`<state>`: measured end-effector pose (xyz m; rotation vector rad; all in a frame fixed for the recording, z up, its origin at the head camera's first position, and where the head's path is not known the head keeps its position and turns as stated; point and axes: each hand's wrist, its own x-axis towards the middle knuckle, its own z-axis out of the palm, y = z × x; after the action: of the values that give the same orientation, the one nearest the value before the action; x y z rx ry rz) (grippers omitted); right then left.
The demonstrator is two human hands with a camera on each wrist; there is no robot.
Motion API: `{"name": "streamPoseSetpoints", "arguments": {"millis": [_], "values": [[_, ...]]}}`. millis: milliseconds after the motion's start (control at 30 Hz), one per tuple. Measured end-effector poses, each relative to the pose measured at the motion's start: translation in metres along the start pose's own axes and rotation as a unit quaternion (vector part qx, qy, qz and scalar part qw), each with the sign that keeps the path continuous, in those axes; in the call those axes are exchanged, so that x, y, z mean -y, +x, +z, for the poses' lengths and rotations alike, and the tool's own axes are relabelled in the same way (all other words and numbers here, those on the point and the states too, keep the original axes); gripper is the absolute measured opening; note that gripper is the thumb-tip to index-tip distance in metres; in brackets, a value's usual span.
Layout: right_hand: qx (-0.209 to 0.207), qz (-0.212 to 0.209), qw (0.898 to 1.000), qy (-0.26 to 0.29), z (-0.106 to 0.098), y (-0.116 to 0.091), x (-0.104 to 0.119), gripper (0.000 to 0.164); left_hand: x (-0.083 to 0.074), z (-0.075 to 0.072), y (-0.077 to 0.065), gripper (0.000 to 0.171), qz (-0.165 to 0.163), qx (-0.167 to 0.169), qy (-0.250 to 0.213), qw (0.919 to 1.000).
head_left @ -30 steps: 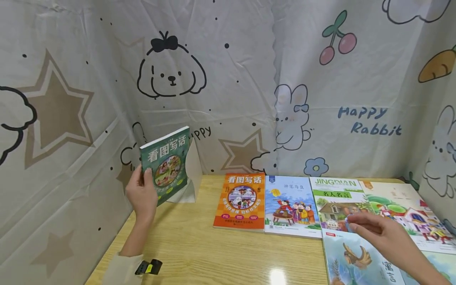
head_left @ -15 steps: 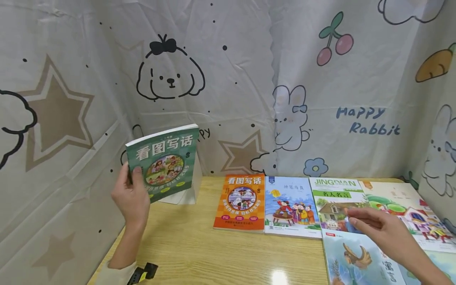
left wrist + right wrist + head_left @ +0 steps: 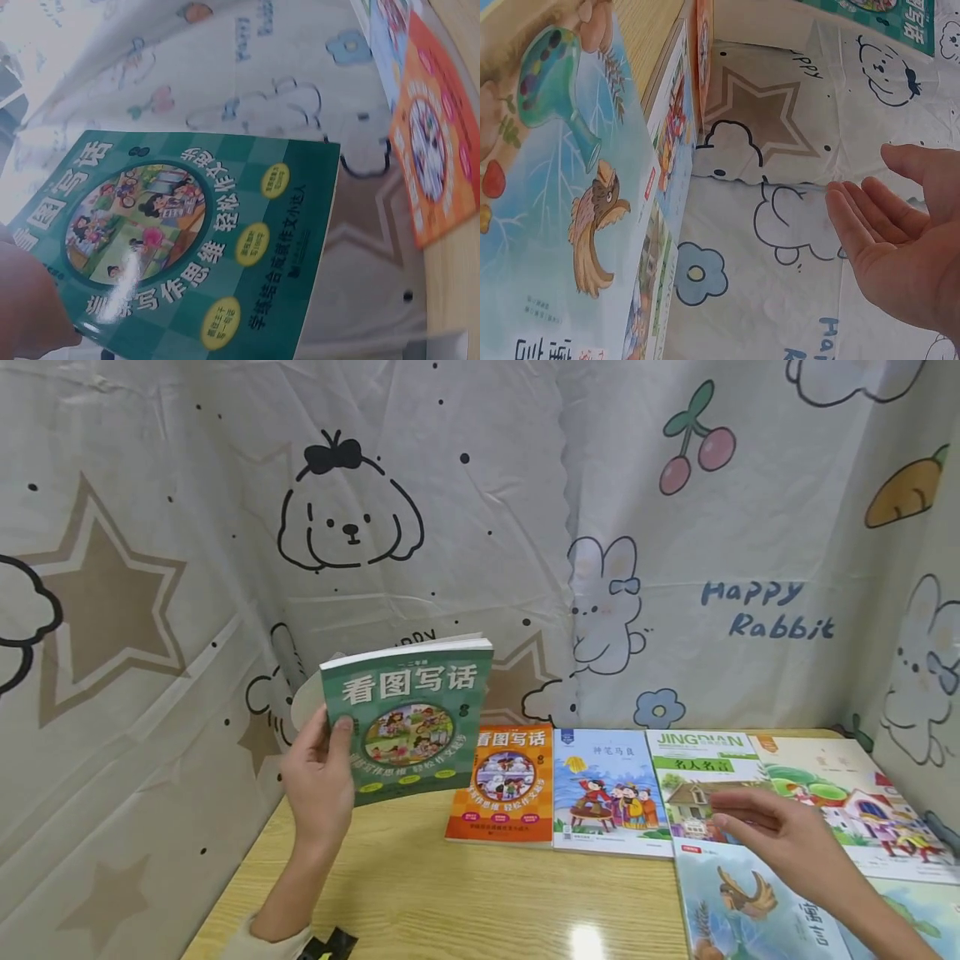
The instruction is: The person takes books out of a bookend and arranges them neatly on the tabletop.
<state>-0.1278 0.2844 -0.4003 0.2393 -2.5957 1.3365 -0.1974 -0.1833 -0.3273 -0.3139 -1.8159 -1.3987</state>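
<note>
My left hand (image 3: pixel 318 772) grips a green book (image 3: pixel 412 727) by its left edge, thumb on the front cover. The book is held upright above the table, cover toward me, and overlaps the top left of an orange book (image 3: pixel 506 814) in the head view. In the left wrist view the green cover (image 3: pixel 187 240) fills the middle. My right hand (image 3: pixel 787 835) hovers over the books on the right with relaxed, slightly bent fingers and nothing in it. Beneath it lie a green-and-white book (image 3: pixel 693 764) and a light-blue book with a bird (image 3: pixel 738 902).
A blue-white book (image 3: pixel 611 793) lies beside the orange one. At the right are a cream book (image 3: pixel 855 802) and another pale green one (image 3: pixel 918 914). A pale bookend (image 3: pixel 306 703) stands behind the green book, mostly hidden. Printed curtains (image 3: pixel 480 510) enclose the wooden table (image 3: pixel 480 902).
My left hand has carried the green book away from the bookend, first left, then right toward the orange book, turning its cover to face me. The right hand stays nearly still.
</note>
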Motion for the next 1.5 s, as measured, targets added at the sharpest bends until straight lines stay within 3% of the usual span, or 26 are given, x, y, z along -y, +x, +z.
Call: {"name": "streamPoseSetpoints", "arguments": {"millis": [233,433,700,967,1133,1367,1500], "values": [[0.014,0.017,0.999,0.039,0.009,0.006,0.012,0.041,-0.010,0.014,-0.010,0.032,-0.046,0.025,-0.048,0.9975],[0.023,-0.008,0.999,0.034,0.009,0.010,0.020,0.038,-0.019,0.025,-0.019,0.033,-0.073,0.057,-0.085,0.9921],[0.021,-0.049,0.997,0.062,0.019,0.015,0.036,0.037,-0.030,0.041,-0.035,0.031,-0.111,0.112,-0.133,0.9785],[0.068,-0.084,0.989,0.105,0.035,0.016,0.053,0.044,-0.041,0.057,-0.051,0.030,-0.146,0.164,-0.169,0.9608],[0.097,-0.099,0.983,0.121,0.044,0.017,0.061,0.045,-0.046,0.064,-0.060,0.029,-0.168,0.188,-0.177,0.9515],[0.086,-0.077,0.981,0.153,0.051,0.019,0.062,0.045,-0.049,0.070,-0.070,0.029,-0.181,0.202,-0.190,0.9433],[0.081,-0.092,0.980,0.153,0.053,0.020,0.060,0.045,-0.050,0.071,-0.072,0.031,-0.187,0.213,-0.203,0.9374]]}}
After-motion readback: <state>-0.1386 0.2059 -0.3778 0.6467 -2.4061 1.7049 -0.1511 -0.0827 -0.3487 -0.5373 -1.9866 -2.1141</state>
